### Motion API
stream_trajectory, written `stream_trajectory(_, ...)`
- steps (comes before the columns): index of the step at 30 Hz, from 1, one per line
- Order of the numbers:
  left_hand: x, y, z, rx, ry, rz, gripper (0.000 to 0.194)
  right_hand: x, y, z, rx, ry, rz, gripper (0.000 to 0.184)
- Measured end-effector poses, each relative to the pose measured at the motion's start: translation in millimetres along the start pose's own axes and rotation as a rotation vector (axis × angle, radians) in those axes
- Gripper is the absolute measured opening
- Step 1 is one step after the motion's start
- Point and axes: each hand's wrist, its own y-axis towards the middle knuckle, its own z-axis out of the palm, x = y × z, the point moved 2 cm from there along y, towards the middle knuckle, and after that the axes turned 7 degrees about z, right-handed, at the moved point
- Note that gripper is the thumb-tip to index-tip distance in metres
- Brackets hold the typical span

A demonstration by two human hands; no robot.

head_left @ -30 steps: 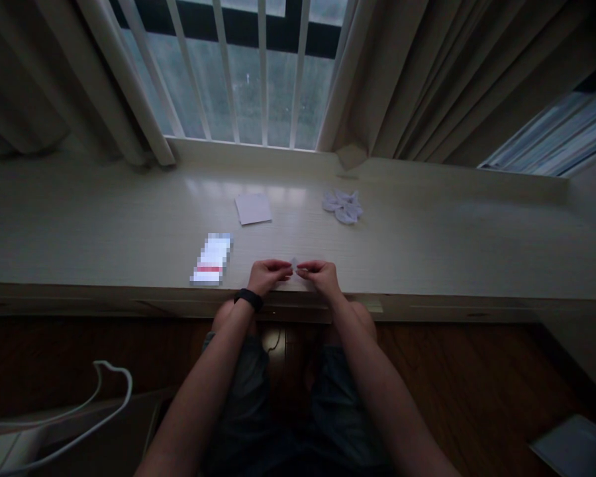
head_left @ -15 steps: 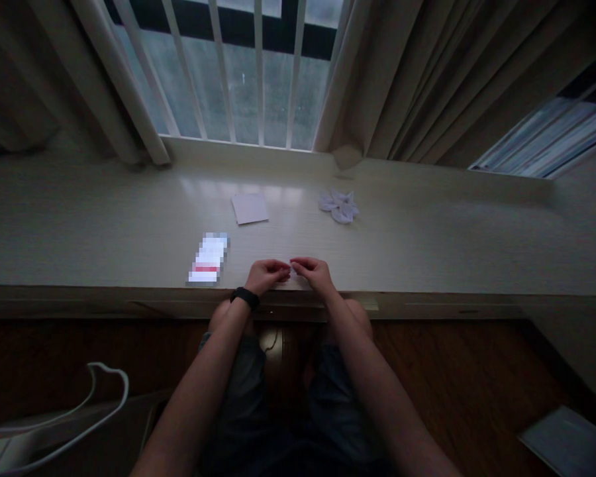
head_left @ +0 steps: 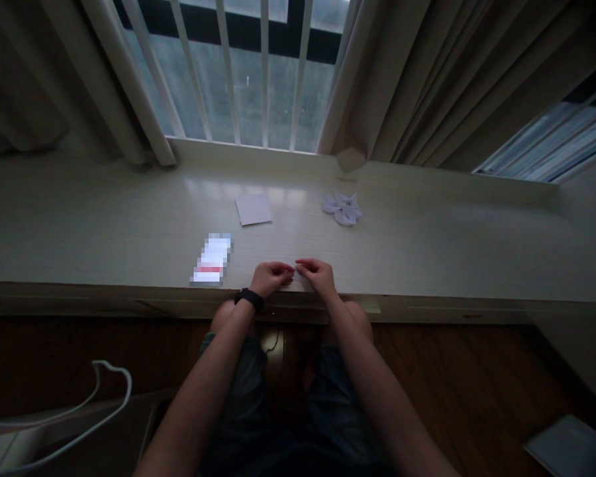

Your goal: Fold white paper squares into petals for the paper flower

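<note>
Close to the front edge of the pale ledge, my left hand (head_left: 269, 278) and my right hand (head_left: 320, 275) meet with their fingertips pinched almost together. Between them is a small whitish piece of paper (head_left: 295, 267), mostly hidden by the fingers; its shape is too small to make out. A dark band circles my left wrist. Beyond the hands, to the left, lie square sheets of white paper (head_left: 253, 209). Further right sits a cluster of folded white paper pieces (head_left: 342, 209), spread like petals.
A blurred-out bright rectangle, perhaps a phone (head_left: 211, 258), lies left of my hands. The ledge (head_left: 451, 245) runs along a barred window with curtains (head_left: 407, 79). A white looped cord or handle (head_left: 124, 391) is at lower left, and a flat pale object (head_left: 571, 447) lies on the floor at right.
My fingertips have drawn closer, and less of the small paper shows than a second ago. The view shifts slightly; the sheets and folded pieces stay where they were.
</note>
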Motion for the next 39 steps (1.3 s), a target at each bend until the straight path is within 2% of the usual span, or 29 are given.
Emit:
stream_trajectory(3, 1, 0, -0.5, 0.039, 0.041, 0.022, 0.033, 1, -1, 0, 0.010, -0.044, -0.011, 0.034)
stream_trajectory(8, 3, 1, -3.5, 0.034, 0.175, 0.114, 0.041, 0, 3, 2, 0.034, -0.100, -0.017, 0.026)
stream_trajectory(12, 10, 4, -4.2, 0.034, 0.200, 0.101, 0.034, -1, 9, 0, 0.070, -0.140, -0.013, 0.028)
stream_trajectory(17, 16, 5, -3.0, 0.010, 0.113, 0.062, 0.031, -2, 12, -2, 0.105, -0.145, -0.007, 0.031)
stream_trajectory(20, 16, 5, -1.9, 0.005, 0.095, 0.025, 0.028, -4, 9, -1, 0.035, -0.177, -0.036, 0.028)
stream_trajectory(24, 17, 6, 0.6, 0.060, 0.092, -0.033, 0.024, -6, 3, 2, -0.088, -0.242, -0.053, 0.024)
stream_trajectory(26, 17, 8, 0.7, 0.042, 0.082, -0.049, 0.024, -5, 0, 3, -0.112, -0.236, -0.045, 0.024)
stream_trajectory(28, 16, 8, 0.0, 0.002, 0.044, -0.062, 0.026, -2, -1, 2, -0.090, -0.198, -0.042, 0.025)
stream_trajectory(34, 7, 5, -3.3, -0.048, -0.172, -0.082, 0.044, 1, -3, -4, 0.105, -0.178, -0.048, 0.033)
stream_trajectory(39, 8, 5, -2.9, -0.088, -0.223, -0.089, 0.051, -3, -1, -4, 0.089, -0.113, 0.025, 0.037)
